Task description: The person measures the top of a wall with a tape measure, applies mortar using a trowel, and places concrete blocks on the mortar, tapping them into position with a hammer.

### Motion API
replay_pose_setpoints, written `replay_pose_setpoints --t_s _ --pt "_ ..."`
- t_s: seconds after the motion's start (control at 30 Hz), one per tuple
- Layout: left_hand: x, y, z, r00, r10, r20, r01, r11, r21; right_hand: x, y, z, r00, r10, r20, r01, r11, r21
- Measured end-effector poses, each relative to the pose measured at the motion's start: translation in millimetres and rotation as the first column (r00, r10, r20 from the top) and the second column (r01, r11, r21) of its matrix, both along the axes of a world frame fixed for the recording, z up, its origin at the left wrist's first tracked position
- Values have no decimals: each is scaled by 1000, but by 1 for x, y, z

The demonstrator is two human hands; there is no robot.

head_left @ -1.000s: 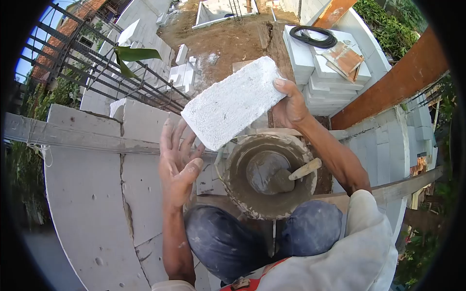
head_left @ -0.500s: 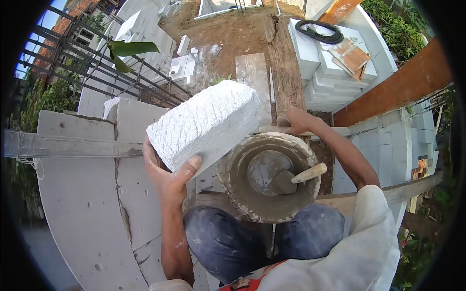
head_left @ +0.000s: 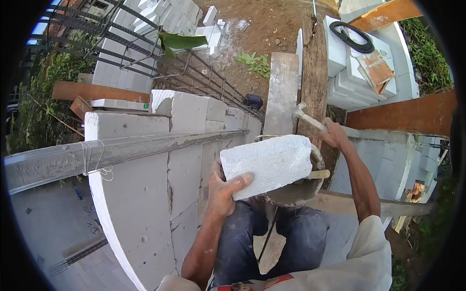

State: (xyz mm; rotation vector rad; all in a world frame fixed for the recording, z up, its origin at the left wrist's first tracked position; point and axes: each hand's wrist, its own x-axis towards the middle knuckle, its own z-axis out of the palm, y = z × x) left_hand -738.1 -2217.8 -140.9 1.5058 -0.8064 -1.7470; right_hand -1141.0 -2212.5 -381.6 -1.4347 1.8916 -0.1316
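My left hand (head_left: 224, 193) grips one end of a rough white aerated concrete block (head_left: 268, 162), its thumb on the near face. The block is held up in front of my knees and hides much of the mortar bucket (head_left: 315, 156). Grey mortar (head_left: 291, 194) shows below the block, and a wooden tool handle (head_left: 319, 174) sticks out to the right. In my right hand (head_left: 336, 136) is a hammer (head_left: 311, 120) with a pale wooden handle. Its mortar-crusted head points left, beyond the block and apart from it.
A block wall (head_left: 133, 194) rises on my left, with a long batten (head_left: 126, 149) tied along it. Steel rebar (head_left: 194, 72) runs behind. Planks (head_left: 281, 92) lie ahead. Stacked blocks (head_left: 340, 89) at the right carry a black hose coil (head_left: 351, 38).
The block has moved right and lower, tilting to cover most of the bucket. My right hand has drawn back and lifted the hammer into view. The view has shifted left.
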Motion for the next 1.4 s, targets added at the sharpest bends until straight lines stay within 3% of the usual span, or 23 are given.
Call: replay_pose_setpoints --t_s 0.03,0.1,0.13,0.23,0.27,0.4,0.5,0.63,0.73,0.8,0.87,0.9,0.93,0.97,1.0,1.07,1.17,1.27,1.33,1.37,1.4 --pt "1 11 20 1000 13 -8 -12 997 78 -4 16 20 1000 15 5 -15 1000 17" --pt "8 34 67 999 35 -25 -30 985 171 -12 58 67 935 -334 119 332 943 34" --pt "11 44 96 998 43 -51 -29 971 237 -16 84 88 888 -431 159 419 902 106" --pt "32 71 199 997 61 -38 -44 936 349 -27 182 128 673 -688 273 640 726 250" --pt "42 77 236 998 55 -41 -34 916 400 -21 205 167 610 -751 254 684 660 310" --pt "86 88 391 993 37 115 -76 931 356 0 302 277 362 -916 173 769 398 501" --pt "138 88 476 966 115 231 -170 958 232 20 365 335 195 -975 103 774 217 595" --pt "203 51 549 826 223 518 -254 967 -12 56 411 397 152 -988 8 737 119 665" --pt "251 -4 560 704 254 663 -213 966 -144 79 446 415 135 -990 -36 700 70 711" --pt "288 -57 545 548 180 817 -137 983 -124 92 454 425 117 -992 -42 696 52 717" --pt "302 -110 515 595 245 766 50 939 -339 105 453 439 132 -988 -84 680 28 733" --pt "316 -132 496 677 151 720 225 889 -398 107 453 446 125 -988 -90 686 21 727" --pt "324 -156 479 736 41 676 380 801 -463 109 454 454 198 -979 55 658 174 732" --pt "290 -187 481 668 74 741 231 925 -301 112 454 461 266 -944 198 619 324 716" --pt "249 -216 483 588 81 805 50 989 -136 114 449 465 264 -945 192 624 319 713" --pt "227 -249 456 594 58 802 181 962 -203 119 421 474 314 -948 52 645 253 721" --pt "190 -283 420 532 -2 846 236 961 -146 127 394 484 367 -930 1 669 265 694" --pt "153 -291 379 526 -149 837 385 920 -78 134 378 485 333 -943 1 674 239 699" --pt "133 -283 346 300 95 949 458 859 -230 137 375 482 337 -941 12 669 249 701" --pt "128 -282 334 296 90 951 459 859 -225 140 374 480 347 -937 29 660 266 703" --pt "126 -282 322 289 -33 957 485 867 -117 142 371 479 346 -938 28 656 263 708"
